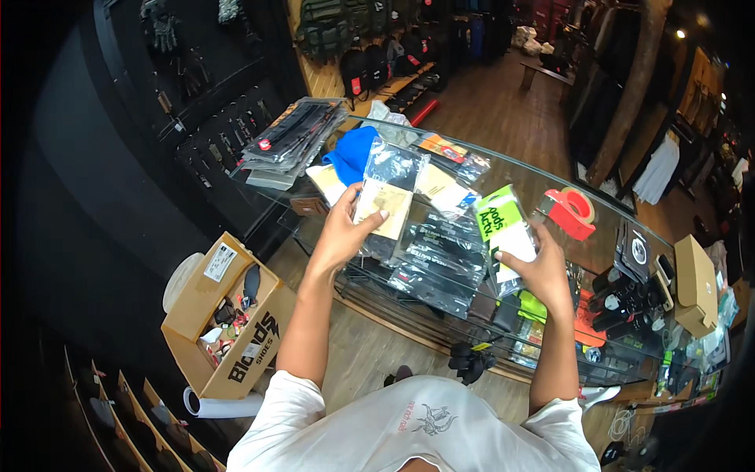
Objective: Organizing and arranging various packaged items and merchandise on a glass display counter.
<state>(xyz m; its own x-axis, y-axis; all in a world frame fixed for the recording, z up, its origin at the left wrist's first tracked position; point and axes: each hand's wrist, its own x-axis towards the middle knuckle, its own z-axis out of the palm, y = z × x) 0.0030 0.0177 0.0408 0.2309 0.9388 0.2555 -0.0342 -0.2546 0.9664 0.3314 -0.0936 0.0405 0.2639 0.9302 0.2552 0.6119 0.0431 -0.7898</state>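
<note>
My left hand (336, 236) grips a clear plastic packet (387, 197) with a cream card at its lower part and something dark above it; the thumb presses on the card's face. On the right, my right hand (543, 271) pinches the edge of another clear packet (503, 216), whose card is bright green and white. Both packets are held above a glass counter (605, 189). Between and below them lie flat black items in clear plastic bags (444, 248). Behind the left packet is a blue cloth item (352, 157), partly hidden. A further cream-carded packet (442, 189) lies between the hands.
A stack of plastic-wrapped dark packages (295, 138) sits at the counter's far left. Right of my right hand stands a red tape dispenser (570, 214). An opened cardboard box (185, 346) of small items is at lower left, another cardboard box (696, 287) at far right.
</note>
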